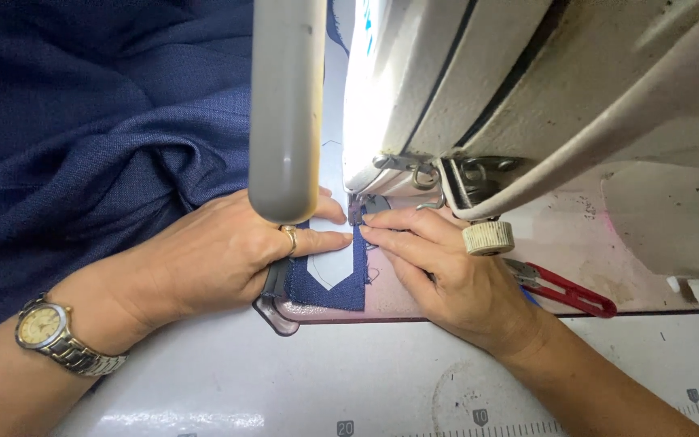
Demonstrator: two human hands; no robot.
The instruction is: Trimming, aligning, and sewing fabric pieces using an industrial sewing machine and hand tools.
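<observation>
My left hand, with a ring and a wristwatch, lies flat on a small navy blue fabric piece under a clear template. My right hand presses its fingertips on the same piece's right edge, just in front of the presser foot of a white sewing machine. A white shape shows in the middle of the piece. Both hands pin the cloth to the machine bed.
A large bunch of navy blue cloth is piled at the left. Red-handled thread snips lie on the bed right of my right hand. A grey lamp arm hangs over my left hand. The table's front edge bears a printed ruler.
</observation>
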